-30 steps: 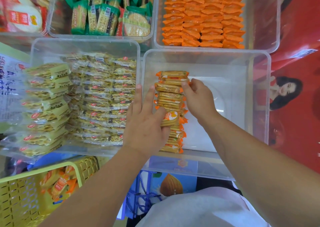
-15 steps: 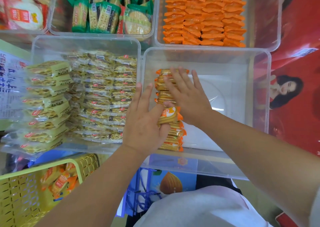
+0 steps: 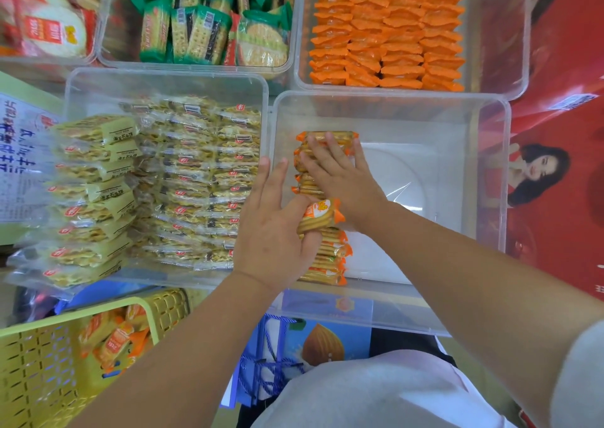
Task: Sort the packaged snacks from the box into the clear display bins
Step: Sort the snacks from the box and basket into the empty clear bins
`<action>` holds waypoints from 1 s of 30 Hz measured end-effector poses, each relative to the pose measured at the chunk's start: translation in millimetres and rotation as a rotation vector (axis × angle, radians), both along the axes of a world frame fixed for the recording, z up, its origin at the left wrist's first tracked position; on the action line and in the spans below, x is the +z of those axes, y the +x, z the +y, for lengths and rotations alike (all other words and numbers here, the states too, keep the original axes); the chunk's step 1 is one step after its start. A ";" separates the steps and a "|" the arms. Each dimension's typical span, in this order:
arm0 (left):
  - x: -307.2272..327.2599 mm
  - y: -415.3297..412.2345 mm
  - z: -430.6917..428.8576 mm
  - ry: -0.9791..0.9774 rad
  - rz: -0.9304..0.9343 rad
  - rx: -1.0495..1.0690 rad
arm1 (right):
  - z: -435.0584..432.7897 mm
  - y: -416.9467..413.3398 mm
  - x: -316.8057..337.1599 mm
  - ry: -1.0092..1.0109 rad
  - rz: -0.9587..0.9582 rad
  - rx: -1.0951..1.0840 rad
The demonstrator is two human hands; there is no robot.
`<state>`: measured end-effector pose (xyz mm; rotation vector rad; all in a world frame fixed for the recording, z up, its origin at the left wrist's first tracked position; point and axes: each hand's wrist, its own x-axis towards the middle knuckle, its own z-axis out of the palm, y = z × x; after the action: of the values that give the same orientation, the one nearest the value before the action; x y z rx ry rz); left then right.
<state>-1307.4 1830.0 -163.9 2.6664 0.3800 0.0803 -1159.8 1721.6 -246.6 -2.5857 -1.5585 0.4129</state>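
Against the left wall of the near-right clear bin (image 3: 457,123) stands one row of orange-wrapped biscuit packets (image 3: 327,257), running from the bin's front wall toward its back. The right hand (image 3: 340,179) lies flat with straight fingers on the far half of that row, while the left hand (image 3: 274,228) reaches over the bin's left wall and pinches one tilted packet (image 3: 322,215) between thumb and forefinger at mid-row. Below the bin's front-left corner, a yellow basket (image 3: 39,362) holds more such packets.
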 end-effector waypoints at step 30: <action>35.9 -62.3 -37.9 -0.471 0.029 0.476 | -38.7 -83.2 51.9 0.292 1.535 -1.137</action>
<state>-1369.7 1792.1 -128.1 2.0725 0.9141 0.0850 -1242.9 1682.9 -194.8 -1.5146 0.3191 1.2989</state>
